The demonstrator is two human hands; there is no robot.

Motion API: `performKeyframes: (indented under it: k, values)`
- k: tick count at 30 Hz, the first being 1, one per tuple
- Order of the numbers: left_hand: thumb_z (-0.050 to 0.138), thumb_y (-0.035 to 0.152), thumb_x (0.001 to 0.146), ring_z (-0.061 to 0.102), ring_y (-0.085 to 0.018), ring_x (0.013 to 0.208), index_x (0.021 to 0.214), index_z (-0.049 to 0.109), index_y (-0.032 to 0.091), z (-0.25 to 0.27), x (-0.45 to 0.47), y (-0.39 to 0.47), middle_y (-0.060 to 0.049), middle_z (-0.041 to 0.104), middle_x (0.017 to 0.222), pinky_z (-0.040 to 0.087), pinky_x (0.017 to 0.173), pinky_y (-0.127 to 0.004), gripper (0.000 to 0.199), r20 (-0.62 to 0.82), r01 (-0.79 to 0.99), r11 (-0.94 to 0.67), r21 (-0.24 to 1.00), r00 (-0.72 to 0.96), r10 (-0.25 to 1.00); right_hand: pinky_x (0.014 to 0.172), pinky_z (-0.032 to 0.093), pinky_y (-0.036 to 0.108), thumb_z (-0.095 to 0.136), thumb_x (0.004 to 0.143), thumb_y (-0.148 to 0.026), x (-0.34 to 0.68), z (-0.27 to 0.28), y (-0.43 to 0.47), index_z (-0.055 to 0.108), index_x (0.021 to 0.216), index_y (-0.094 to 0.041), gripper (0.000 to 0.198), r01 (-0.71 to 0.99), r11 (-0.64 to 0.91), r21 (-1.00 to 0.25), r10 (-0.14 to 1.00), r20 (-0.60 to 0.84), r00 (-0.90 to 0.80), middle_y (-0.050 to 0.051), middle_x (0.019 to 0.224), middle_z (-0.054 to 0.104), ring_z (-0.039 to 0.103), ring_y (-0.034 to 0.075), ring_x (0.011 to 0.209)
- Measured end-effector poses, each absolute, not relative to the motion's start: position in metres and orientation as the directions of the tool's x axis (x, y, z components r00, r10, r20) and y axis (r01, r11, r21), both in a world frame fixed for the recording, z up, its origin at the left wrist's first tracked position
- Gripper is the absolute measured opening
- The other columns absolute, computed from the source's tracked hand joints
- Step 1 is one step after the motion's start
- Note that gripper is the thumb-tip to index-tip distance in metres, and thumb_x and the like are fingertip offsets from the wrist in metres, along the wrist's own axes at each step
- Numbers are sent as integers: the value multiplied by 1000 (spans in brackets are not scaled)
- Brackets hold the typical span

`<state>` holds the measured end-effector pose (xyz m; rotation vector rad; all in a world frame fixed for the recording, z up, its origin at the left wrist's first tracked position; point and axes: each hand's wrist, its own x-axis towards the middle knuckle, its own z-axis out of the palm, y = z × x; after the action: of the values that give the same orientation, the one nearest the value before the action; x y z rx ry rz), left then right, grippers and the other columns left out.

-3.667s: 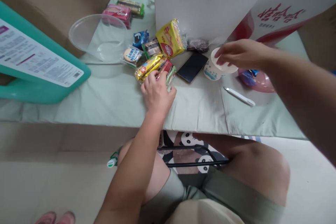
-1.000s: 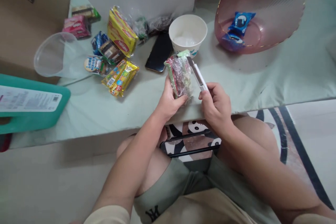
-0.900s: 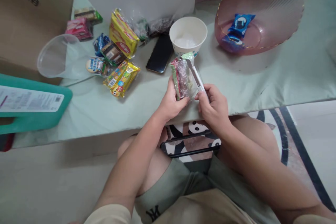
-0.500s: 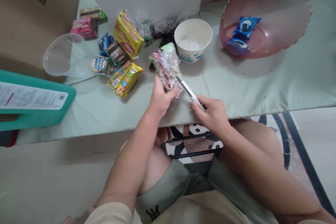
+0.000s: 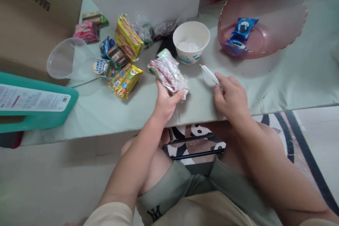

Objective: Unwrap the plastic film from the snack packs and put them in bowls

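Observation:
My left hand (image 5: 166, 101) grips a clear-wrapped snack pack (image 5: 167, 72) with red and green inside, held just above the pale green tablecloth (image 5: 265, 77). My right hand (image 5: 231, 95) holds a white utility knife (image 5: 209, 74) low over the cloth, its tip pointing toward a white paper cup (image 5: 191, 42). The knife is apart from the pack. A black phone (image 5: 166, 44) lies partly hidden behind the pack.
Several snack packs lie at the left: a yellow wafer box (image 5: 128, 38), yellow bars (image 5: 125, 79), a pink pack (image 5: 86, 31). A clear plastic bowl (image 5: 67, 60) sits beside a cardboard box (image 5: 34, 17). A pink bowl (image 5: 262, 17) holds blue cookie packs (image 5: 242, 30). A teal stool (image 5: 34, 102) stands left.
My right hand drew the knife away from the snack pack and moved it right and down to the cloth. My left hand tilted the pack flatter and to the left.

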<state>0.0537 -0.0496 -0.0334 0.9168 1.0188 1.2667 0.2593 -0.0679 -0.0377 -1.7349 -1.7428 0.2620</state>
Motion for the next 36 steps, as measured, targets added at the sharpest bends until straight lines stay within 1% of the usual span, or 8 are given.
performKeyframes:
  k: [5,9,13,18,23,25,30,36]
  values:
    - [89,38,68,57,-20,127,134,25,38,-38,76,-68,-4,52,137,45,110,-40,93,-86,-299,133,945,167,982,96,45,55,53,85,-17,260,-40,-56,72,119,-23,39,857,34,-515,903,384,195,15,110,68,59,34,108]
    - [87,54,69,60,-20,117,123,32,33,-38,68,-63,-3,54,125,47,106,-38,79,-35,-256,50,965,63,997,101,46,50,49,88,-20,241,-32,-63,69,117,-24,35,753,276,-597,877,478,58,12,112,70,63,30,109]
    - [79,55,77,57,-23,122,123,37,31,-37,46,-51,-7,52,130,46,104,-37,67,127,-6,-129,992,-109,986,100,48,47,56,86,-25,225,-35,-70,66,125,-23,40,654,450,-608,869,468,-163,12,123,70,64,30,114]
    - [80,28,71,55,-30,127,116,57,24,-28,28,-45,-10,59,129,40,112,-45,51,260,460,-260,849,64,963,86,50,44,50,87,-16,216,-45,-72,71,108,-21,30,630,456,-628,880,423,-215,9,91,69,65,26,93]
    - [72,23,78,63,-29,112,86,68,22,-22,21,-45,-10,68,114,46,106,-47,9,224,583,-270,766,151,963,85,50,43,54,80,-12,222,-43,-71,65,76,-24,16,629,379,-679,907,408,-106,6,83,64,62,25,89]
    - [69,23,80,64,-28,109,79,68,23,-23,20,-46,-9,70,112,48,103,-45,2,257,600,-284,748,133,957,84,50,43,55,79,-12,227,-41,-70,62,75,-23,14,641,328,-694,919,391,-47,5,84,64,61,24,88]
    - [68,21,82,64,-25,100,72,65,24,-23,19,-45,-6,71,96,50,97,-43,11,297,536,-310,786,114,948,82,49,41,53,79,-12,236,-39,-69,56,76,-24,13,672,267,-690,917,397,44,4,82,64,60,23,86]
    - [67,30,86,60,-15,78,75,62,22,-20,16,-41,-2,63,79,51,76,-29,15,122,133,-94,987,-221,968,80,49,40,51,79,-13,247,-38,-65,59,84,-24,14,709,207,-674,906,406,122,5,84,64,61,22,83]
